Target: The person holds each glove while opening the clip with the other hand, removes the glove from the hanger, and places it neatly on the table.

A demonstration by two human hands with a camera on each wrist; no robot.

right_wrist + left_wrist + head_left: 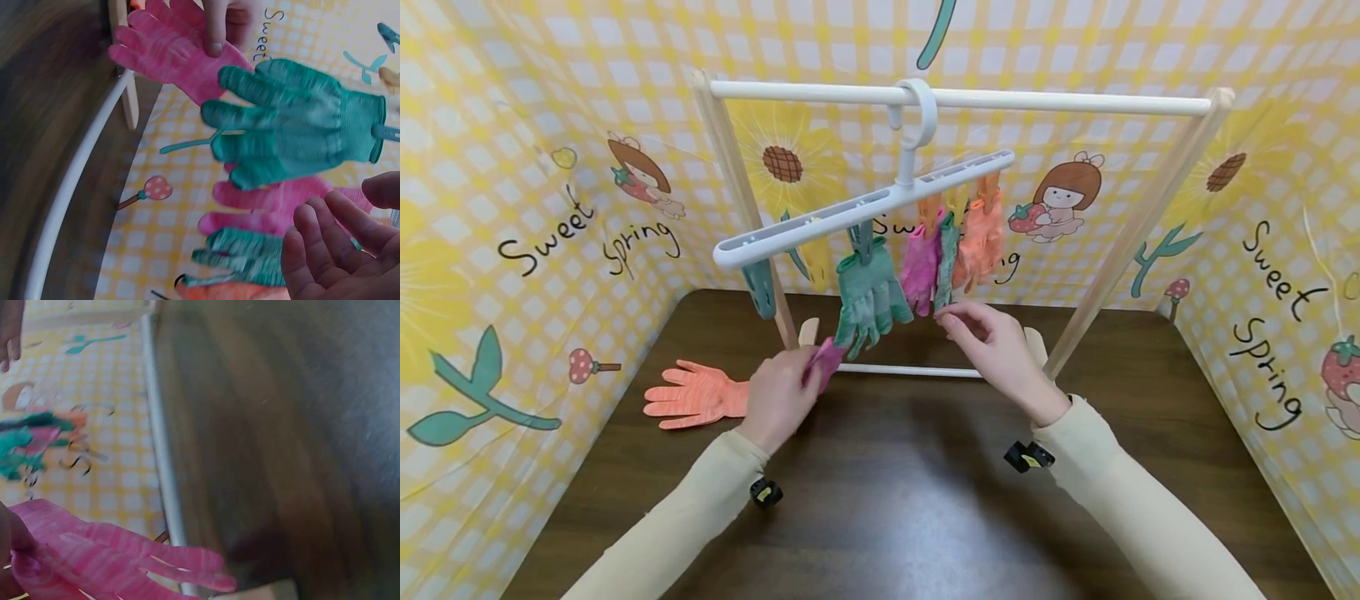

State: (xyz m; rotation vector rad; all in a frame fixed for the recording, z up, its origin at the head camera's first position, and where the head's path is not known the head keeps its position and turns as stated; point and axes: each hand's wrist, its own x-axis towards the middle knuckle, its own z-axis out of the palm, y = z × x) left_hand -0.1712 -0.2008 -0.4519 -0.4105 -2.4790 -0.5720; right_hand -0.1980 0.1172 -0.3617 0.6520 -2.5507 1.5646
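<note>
My left hand [781,396] pinches a pink knit glove [119,556] near its cuff, its fingers hanging free in the left wrist view. Just above it, a green glove [871,287] hangs by a teal peg from a light grey clip hanger [820,221]. My right hand [992,346] is by the lower end of a second green glove [947,262]; in the right wrist view its fingers are loosely bent with nothing between them and the thumb. Another pink glove [920,267] and orange gloves [983,242] hang further along the hanger.
An orange glove [696,396] lies flat on the dark wooden table [880,500], left of my left hand. The hanger hooks over the white top bar [1060,101] of a wooden-legged rack. A teal peg [760,287] at the hanger's near end holds nothing.
</note>
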